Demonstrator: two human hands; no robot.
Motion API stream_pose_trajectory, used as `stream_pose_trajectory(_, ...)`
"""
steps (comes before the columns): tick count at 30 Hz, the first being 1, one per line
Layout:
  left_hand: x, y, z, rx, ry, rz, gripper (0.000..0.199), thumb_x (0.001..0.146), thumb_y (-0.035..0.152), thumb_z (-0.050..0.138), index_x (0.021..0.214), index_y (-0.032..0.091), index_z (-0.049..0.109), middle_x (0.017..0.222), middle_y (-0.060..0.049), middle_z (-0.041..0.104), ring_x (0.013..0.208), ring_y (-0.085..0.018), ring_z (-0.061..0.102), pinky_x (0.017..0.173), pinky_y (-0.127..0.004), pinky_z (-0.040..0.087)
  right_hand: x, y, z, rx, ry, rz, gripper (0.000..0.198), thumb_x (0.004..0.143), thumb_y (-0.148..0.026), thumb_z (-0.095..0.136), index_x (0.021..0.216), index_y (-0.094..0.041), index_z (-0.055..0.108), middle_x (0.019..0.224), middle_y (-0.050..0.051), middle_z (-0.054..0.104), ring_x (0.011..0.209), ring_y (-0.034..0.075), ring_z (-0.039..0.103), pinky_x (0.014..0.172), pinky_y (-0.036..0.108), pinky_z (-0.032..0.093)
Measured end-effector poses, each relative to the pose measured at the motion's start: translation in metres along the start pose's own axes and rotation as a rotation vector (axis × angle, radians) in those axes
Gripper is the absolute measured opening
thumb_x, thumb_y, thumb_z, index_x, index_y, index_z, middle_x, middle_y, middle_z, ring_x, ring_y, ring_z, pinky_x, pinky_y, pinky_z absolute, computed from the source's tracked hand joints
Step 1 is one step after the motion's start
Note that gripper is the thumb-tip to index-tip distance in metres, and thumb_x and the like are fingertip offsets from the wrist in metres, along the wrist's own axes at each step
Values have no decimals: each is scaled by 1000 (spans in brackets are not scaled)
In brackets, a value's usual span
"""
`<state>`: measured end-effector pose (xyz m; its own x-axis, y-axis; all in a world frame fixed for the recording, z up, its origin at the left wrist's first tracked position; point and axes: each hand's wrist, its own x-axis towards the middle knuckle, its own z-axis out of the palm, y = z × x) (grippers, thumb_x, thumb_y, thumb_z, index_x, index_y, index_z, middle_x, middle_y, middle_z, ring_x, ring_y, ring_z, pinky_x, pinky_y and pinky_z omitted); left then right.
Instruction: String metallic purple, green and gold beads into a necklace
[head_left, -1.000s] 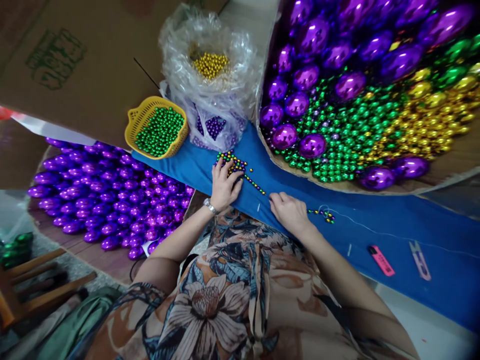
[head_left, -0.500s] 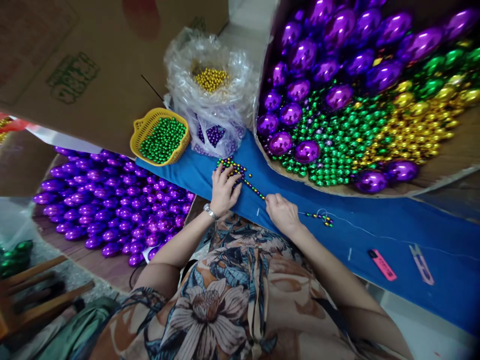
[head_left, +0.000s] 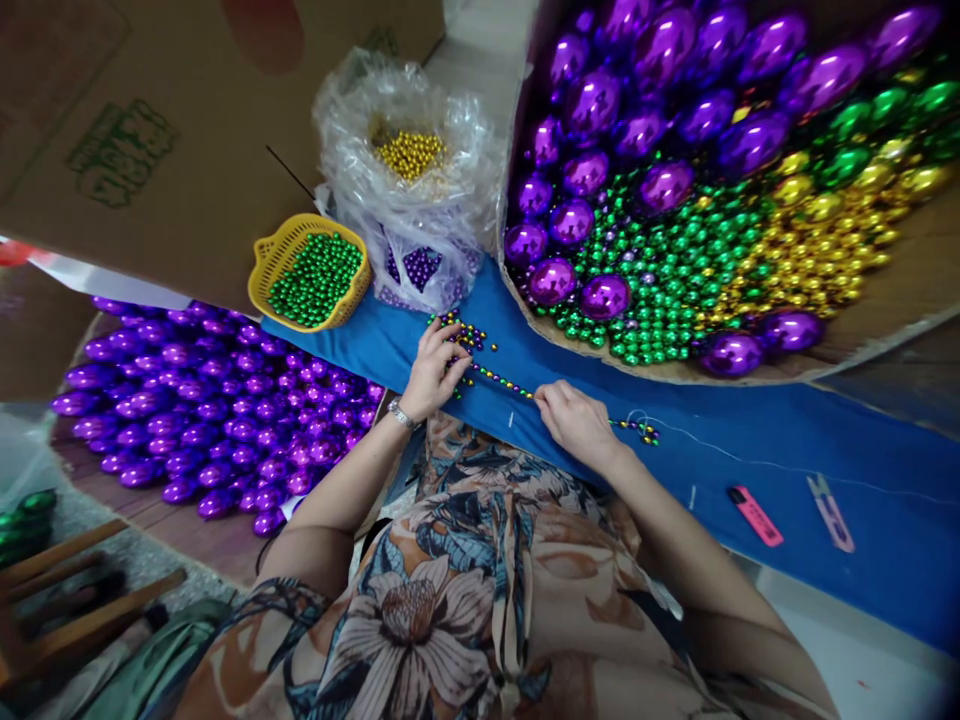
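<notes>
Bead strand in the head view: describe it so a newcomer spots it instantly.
Find the long blue cloth. On it, between the left hand and right hand, runs the bead strand. Unlike the clustered beads nearby, it forms one straight, single-file line.

Right of the yellow basket point(head_left: 270, 262), the left grip point(head_left: 436, 372) covers part of the loose beads point(head_left: 470, 336), and which its fingertips touch cannot be told. Farther right of the basket, the right grip point(head_left: 577, 418) hides the end of the bead strand point(head_left: 499, 379) it pinches; the thread point(head_left: 720, 452) beyond fades too thin to follow. Just right of the basket, crumpled plastic point(head_left: 345, 110) veils purple beads point(head_left: 415, 268). Up and left of it, green print point(head_left: 124, 152) is too blurred to read. Far right of it, the top edge cuts off the carton point(head_left: 885, 315).
</notes>
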<state>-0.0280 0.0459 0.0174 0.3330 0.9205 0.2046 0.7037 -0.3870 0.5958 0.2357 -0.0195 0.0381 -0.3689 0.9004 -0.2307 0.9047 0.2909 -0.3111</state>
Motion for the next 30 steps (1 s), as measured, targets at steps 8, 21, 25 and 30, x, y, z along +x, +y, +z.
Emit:
stream_pose_trajectory(8,-3,-2,-2,-122,-67,-39,29,96,44,42,88,21,57,139,-11,56,140,-24,40,118,-51,30,-2,4,-11,46,112,-36,32,100,-42,39,111,-23,63,104,5,63,95,15,60,66,24,38)
stream_pose_trajectory(21,-5,9,1,-174,-47,-67,28,96,43,43,87,21,57,137,-11,57,140,-23,41,117,-50,33,8,-7,-16,-45,155,-90,42,101,-45,34,112,-21,67,99,8,66,90,18,54,72,26,36)
stream_pose_trajectory(25,-4,21,6,-188,-58,-54,29,95,45,44,86,21,58,137,-11,57,140,-24,40,118,-50,32,19,-22,-23,-107,175,-118,47,98,-52,37,127,-22,59,111,10,65,101,23,51,77,29,36)
stream_pose_trajectory(30,-5,28,5,-183,-81,-32,30,96,45,43,87,21,59,137,-10,57,140,-23,40,117,-50,34,30,-32,-21,-78,10,-118,44,102,-46,27,118,-23,62,100,7,68,86,17,59,65,27,32)
